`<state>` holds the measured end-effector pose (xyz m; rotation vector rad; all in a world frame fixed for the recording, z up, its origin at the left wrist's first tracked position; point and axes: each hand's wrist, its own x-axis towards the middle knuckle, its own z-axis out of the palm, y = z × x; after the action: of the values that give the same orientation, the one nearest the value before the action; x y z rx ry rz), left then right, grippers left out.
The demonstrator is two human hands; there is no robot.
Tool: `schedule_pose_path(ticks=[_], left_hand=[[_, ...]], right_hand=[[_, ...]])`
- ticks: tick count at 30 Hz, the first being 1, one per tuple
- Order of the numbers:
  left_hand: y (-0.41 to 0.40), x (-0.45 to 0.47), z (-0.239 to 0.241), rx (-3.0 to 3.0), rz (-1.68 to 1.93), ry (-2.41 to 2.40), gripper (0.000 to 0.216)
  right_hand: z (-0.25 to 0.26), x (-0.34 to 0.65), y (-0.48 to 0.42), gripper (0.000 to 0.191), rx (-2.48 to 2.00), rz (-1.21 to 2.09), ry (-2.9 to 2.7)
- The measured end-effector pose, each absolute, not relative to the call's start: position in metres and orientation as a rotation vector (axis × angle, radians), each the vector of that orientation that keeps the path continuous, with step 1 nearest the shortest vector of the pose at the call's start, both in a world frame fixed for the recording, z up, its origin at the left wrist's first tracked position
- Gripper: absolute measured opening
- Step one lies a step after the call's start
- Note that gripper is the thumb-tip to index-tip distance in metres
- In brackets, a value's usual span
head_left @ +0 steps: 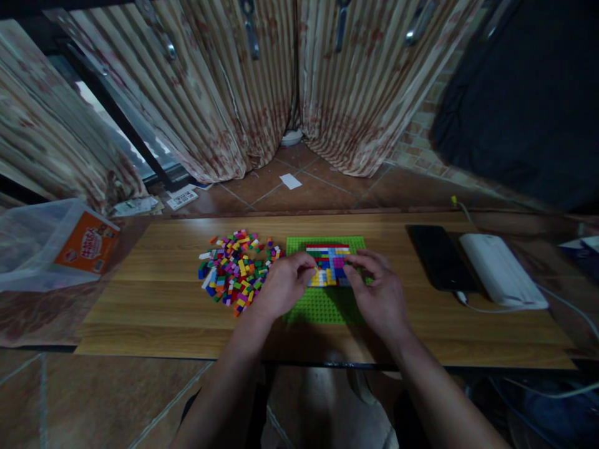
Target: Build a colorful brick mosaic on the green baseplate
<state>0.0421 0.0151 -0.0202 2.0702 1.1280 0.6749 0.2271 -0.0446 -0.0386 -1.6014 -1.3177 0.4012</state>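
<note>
A green studded baseplate lies on the wooden table, carrying a flat patchwork of toy building bricks in white, red, yellow, blue and purple. My left hand comes over the plate's left side, thumb and index finger pinched at the patchwork's left part. Whatever is between those fingertips is too small to make out. On the other side, my right hand has its thumb and index finger close together at the patchwork's right edge; its fingertips' contents are unclear. Loose coloured bricks lie in a pile left of the plate.
The wooden table has a black phone and a white power bank with a cable on its right. A clear plastic bin with an orange label stands beyond the left end. Striped curtains hang behind.
</note>
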Motion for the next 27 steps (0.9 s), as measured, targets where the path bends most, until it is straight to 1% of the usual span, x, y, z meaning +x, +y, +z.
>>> schedule_pose_path(ticks=[9,20,27], left_hand=[[0.013,0.054,-0.027,2.073,0.768,1.202,0.013],[0.009,0.053,-0.023,2.122,0.715,1.094,0.017],[0.007,0.056,-0.021,2.155,0.712,1.122,0.020]], right_hand=[[-0.037,0.225,-0.045,0.026,-1.615,0.390,-1.330],[-0.037,0.227,-0.045,0.026,-1.599,0.393,-1.340],[-0.037,0.226,-0.045,0.025,-1.589,0.391,-1.338]])
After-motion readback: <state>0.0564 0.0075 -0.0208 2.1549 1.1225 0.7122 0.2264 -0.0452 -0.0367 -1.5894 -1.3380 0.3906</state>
